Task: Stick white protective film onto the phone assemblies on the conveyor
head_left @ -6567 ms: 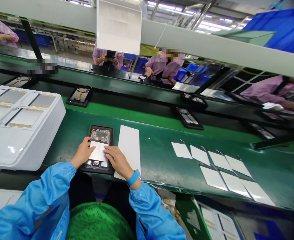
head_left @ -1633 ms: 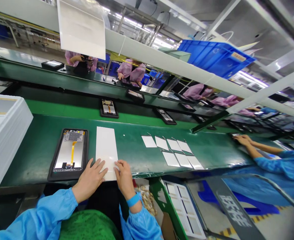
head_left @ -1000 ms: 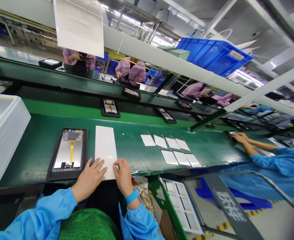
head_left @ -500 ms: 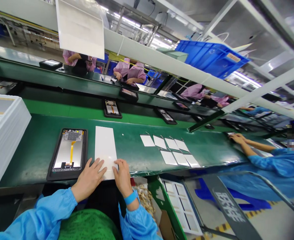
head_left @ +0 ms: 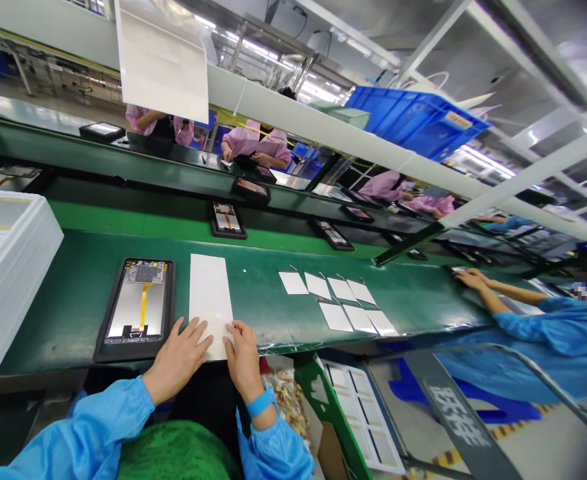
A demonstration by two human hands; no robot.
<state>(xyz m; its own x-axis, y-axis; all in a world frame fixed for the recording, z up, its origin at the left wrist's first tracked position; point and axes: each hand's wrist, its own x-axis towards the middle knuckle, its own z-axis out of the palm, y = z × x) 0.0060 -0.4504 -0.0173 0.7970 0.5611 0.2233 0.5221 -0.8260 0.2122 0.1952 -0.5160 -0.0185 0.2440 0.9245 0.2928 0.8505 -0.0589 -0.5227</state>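
A white rectangular sheet [head_left: 210, 287] lies lengthwise before me on the green bench. My left hand [head_left: 180, 357] is open, its fingers stretched over the sheet's lower left edge. At the lower right edge, my right hand [head_left: 243, 357] is curled, thumb and forefinger closed at the sheet's border; any small thing between them is hidden. Left of the sheet, an opened tablet [head_left: 138, 300] with a yellow flex cable rests in a black tray. Several white-faced flat battery-like pieces [head_left: 336, 317] with short leads lie in two rows to the right.
White foam trays [head_left: 28, 267] are stacked at the left. Beyond the bench, a green conveyor [head_left: 173, 230] carries more tablets in black trays. A co-worker in a blue sleeve [head_left: 533, 327] works at the right. Below the bench edge stands a green box [head_left: 330, 413] beside a white tray [head_left: 366, 427].
My right hand has shifted very slightly left along the sheet's edge. My left hand and the sheet have stayed put. Trays on the conveyor have moved slightly right.
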